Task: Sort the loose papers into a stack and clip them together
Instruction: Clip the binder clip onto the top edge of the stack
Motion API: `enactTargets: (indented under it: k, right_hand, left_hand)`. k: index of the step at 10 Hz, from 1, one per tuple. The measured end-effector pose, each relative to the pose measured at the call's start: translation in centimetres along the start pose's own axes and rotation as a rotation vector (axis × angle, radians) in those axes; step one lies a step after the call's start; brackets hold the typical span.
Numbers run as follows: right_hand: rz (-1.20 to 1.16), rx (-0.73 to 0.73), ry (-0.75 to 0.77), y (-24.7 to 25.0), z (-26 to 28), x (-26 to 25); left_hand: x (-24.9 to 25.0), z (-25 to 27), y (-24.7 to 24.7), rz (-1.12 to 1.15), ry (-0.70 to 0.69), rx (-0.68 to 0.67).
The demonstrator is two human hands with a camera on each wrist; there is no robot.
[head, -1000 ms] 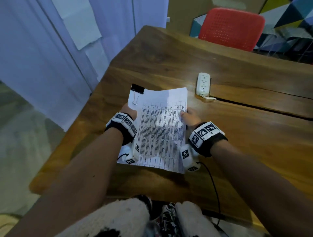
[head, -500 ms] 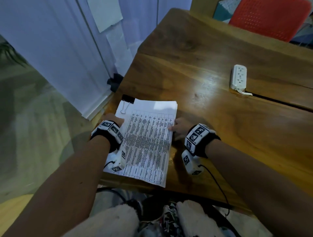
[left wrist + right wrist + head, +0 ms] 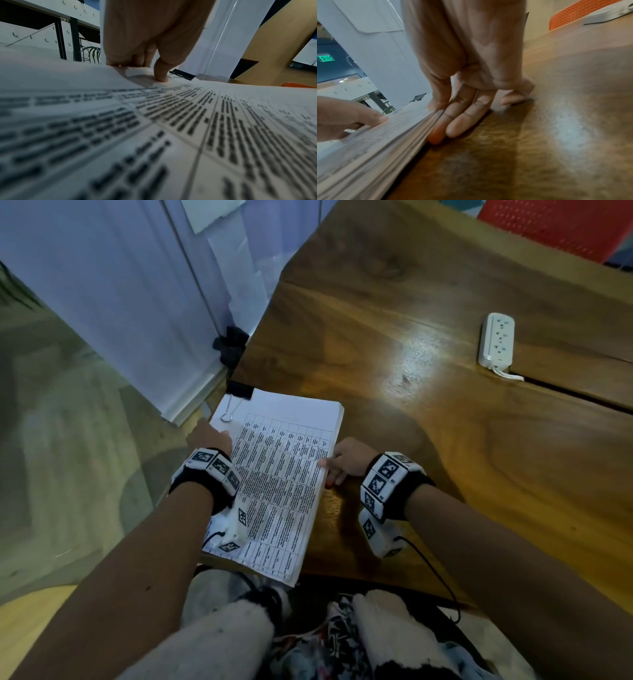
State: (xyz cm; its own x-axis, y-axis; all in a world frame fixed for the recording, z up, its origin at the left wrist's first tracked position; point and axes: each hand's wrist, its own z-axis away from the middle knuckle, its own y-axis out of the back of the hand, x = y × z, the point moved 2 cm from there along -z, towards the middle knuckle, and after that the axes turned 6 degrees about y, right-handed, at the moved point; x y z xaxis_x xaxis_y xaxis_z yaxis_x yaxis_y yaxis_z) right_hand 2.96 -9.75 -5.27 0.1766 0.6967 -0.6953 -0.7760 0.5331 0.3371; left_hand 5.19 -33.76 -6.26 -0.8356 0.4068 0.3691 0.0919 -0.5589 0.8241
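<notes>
The stack (image 3: 281, 481) has slid from further in on the table (image 3: 445, 440) to its left near corner, near end overhanging the edge. The right hand (image 3: 346, 460) has come off the page onto the stack's right edge.

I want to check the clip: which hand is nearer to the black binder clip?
Left. The left hand rests just below the binder clip; the right hand is at the stack's opposite edge.

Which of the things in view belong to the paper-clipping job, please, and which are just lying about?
For the job:
- papers, stacked
- binder clip, on their far left corner
- left hand and right hand, at the stack's two sides

Just lying about:
- power strip on the table
- red chair
</notes>
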Motion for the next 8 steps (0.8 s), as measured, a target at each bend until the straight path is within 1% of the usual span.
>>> enactTargets:
  k: [2,3,4,5,6,7,8]
  right_hand:
    - [0.113,0.02,-0.033,-0.4,-0.4,0.2]
    - [0.159,0.028,-0.003,-0.3,-0.1,0.1]
    - [0.121,0.014,0.022,0.3,0.4,0.6]
    - [0.142,0.113,0.043,1.7,1.7,1.8]
    - [0.3,0.247,0.061,4.2,3.1,4.5]
    - [0.488,0.289,-0.006,7.1,5.5,7.8]
    - [0.587,0.35,-0.089,10.0,9.1,11.1]
  left_hand:
    - [-0.3,0.3,0.2,-0.009,-0.036,0.038]
    - [0.2,1.2,-0.4,-0.038,0.008,0.057]
    - [1.7,3.7,-1.9,-0.07,0.06,0.108]
    - [3.8,6.3,-4.4,-0.132,-0.006,0.004]
    - [6.4,8.8,-6.8,-0.205,-0.125,-0.102]
    - [9.3,12.2,-9.2,-0.261,-0.215,-0.173]
    - [12.1,16.0,-11.9,-0.318,-0.301,-0.214]
